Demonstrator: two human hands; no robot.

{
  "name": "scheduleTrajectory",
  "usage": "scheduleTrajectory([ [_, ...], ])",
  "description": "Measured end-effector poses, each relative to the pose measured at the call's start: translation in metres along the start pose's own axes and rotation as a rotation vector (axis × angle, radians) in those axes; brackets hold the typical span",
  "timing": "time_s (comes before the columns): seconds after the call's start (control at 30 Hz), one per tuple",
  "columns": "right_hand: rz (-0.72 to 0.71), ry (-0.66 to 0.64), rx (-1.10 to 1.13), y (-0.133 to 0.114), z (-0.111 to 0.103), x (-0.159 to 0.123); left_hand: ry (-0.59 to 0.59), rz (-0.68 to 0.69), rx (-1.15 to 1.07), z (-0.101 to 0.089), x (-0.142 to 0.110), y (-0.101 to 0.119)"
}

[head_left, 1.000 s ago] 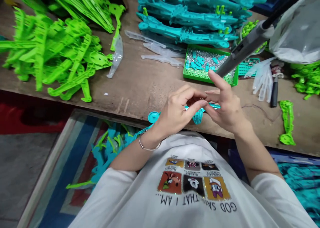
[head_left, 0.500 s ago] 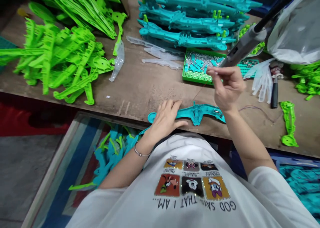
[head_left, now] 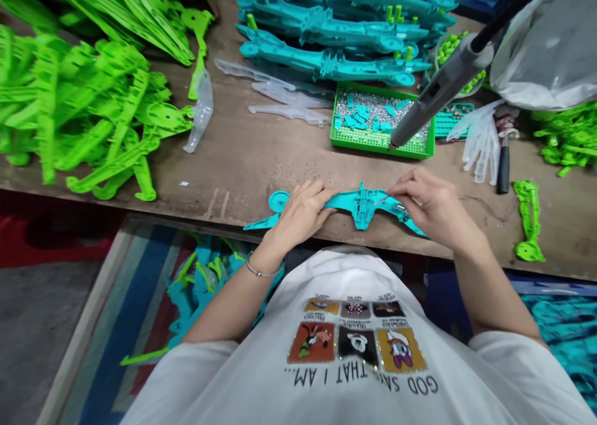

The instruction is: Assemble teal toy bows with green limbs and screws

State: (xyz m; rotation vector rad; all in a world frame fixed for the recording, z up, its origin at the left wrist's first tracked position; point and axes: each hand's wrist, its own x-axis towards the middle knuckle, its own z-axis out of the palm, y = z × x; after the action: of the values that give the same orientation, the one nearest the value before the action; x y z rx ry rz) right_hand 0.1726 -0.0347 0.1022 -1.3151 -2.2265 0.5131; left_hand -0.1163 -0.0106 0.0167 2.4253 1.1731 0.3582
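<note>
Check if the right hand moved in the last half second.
Yes: the right hand moved down the picture, away from the green tray, to the turquoise part.

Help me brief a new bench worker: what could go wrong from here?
The teal part lies near the front edge of the table and might slip off if the left hand shifts. The thin pinkish wire at the fingertips of the right hand could kink. The grey tool slanting over the green tray might get knocked if the right hand lifts.
</note>
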Motion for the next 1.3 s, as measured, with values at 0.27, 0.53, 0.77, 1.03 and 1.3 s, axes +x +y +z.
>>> scheduleTrajectory([
  [0.27, 0.193, -0.299, -0.378, -0.012, 0.032, -0.016, -0.019, -0.003, 0.024, -0.007, 0.005, 0.004],
  [0.53, 0.272, -0.251, -0.317, -0.001, 0.050, -0.019, 0.003, 0.010, 0.026, -0.004, 0.005, 0.002],
  [0.77, 0.300, -0.088, -0.027, 0.026, 0.069, -0.021, 0.048, 0.022, -0.055, -0.002, 0.004, -0.003],
  [1.03, 0.339, -0.040, 0.177, 0.033, 0.072, -0.020, 0.290, -0.607, -1.327, 0.036, -0.026, 0.054],
  [1.3, 0.373, 0.011, 0.328, 0.038, 0.075, -0.023, 0.675, -0.759, -1.712, 0.055, -0.016, 0.091],
])
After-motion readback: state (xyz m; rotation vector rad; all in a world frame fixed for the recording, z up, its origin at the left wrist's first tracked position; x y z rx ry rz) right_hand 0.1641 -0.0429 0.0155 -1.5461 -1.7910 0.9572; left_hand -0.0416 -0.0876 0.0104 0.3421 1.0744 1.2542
